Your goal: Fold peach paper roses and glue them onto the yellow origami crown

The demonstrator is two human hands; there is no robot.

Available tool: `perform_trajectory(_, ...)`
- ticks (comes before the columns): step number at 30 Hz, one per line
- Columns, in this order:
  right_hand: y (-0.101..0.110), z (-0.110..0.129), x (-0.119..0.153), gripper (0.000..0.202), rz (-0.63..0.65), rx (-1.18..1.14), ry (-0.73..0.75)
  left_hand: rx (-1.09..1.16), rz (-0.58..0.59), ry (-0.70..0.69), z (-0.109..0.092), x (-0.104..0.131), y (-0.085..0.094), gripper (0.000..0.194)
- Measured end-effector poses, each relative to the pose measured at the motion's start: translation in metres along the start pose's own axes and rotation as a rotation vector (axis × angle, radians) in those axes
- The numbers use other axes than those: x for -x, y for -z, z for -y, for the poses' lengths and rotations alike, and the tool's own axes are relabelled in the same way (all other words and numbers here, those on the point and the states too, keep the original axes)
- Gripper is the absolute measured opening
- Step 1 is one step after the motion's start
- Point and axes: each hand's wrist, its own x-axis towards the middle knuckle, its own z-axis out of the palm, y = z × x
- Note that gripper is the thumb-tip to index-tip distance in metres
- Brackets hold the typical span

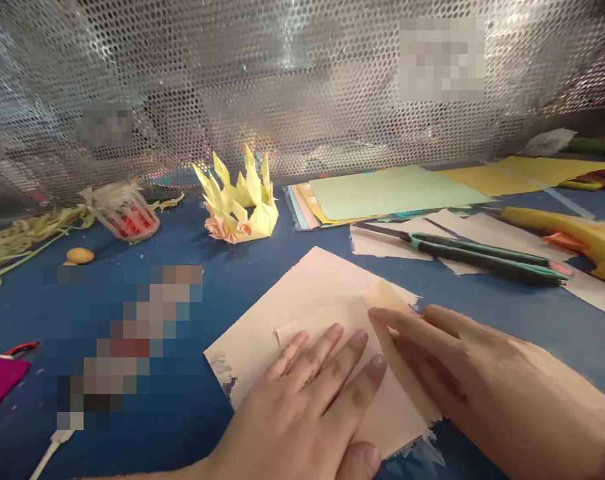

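Observation:
A pale peach sheet of paper (pixel 307 293) lies on the blue table (pixel 192 280), with a folded flap near its middle. My left hand (pixel 312 393) lies flat on the sheet, fingers spread and pressing down. My right hand (pixel 482 380) rests on the sheet's right part, its fingertips pressing along the folded edge. Neither hand grips anything.
A yellow folded paper crown with pink paper roses (pixel 240 203) stands behind. A stack of coloured sheets (pixel 387 193), scissors (pixel 472 253) and a yellow glue gun (pixel 577 237) lie at the right. A small basket (pixel 125 213) sits at the left. A perforated metal wall (pixel 282 80) closes the back.

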Motion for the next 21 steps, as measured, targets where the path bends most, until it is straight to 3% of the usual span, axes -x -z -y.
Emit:
perform_trajectory(8,-0.007,-0.007,0.000,0.053,-0.066,0.079,0.080,-0.105,-0.024,-0.012,0.006,0.001,-0.003,0.065)
perform_trajectory(13,-0.008,-0.007,-0.005,0.049,-0.108,0.078,0.063,-0.132,-0.037,-0.033,0.010,0.002,-0.006,0.068)
perform_trajectory(21,-0.009,-0.010,-0.005,0.050,-0.037,0.053,0.011,-0.136,-0.033,-0.039,0.011,0.003,-0.006,0.069)
